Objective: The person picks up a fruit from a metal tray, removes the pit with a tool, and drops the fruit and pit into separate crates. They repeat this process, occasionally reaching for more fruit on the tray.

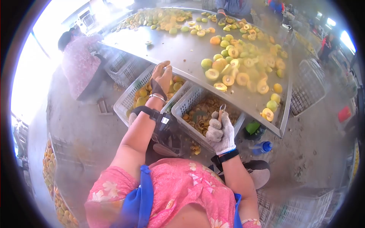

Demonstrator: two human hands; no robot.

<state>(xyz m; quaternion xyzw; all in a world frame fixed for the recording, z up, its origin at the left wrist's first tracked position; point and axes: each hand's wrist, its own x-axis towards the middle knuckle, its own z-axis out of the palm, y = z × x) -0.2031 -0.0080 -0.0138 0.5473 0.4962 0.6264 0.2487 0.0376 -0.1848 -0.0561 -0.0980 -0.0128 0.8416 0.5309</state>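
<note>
My bare left hand [162, 78], a dark band round its palm, is over the left crate, with its fingertips by the metal table's edge. Its fingers look partly stretched, and no fruit shows in them. In a white knitted glove, my right hand [219, 131] grips a small pitting tool [221, 111] with a wooden-looking handle and a metal loop at its tip. Below that hand stands a grey crate [178, 110] of brown-orange pits and scraps. The left crate [122, 103] contains yellow-orange fruit. Whole and halved peach-like fruit [228, 79] lies on the metal table [171, 49].
A person [80, 62] in pink works at the table's left side. Another person's gloved hand [221, 17] reaches in at the far edge. A blue-capped bottle [262, 148] lies on the floor at right. More crates [310, 87] stand beyond the table's right corner.
</note>
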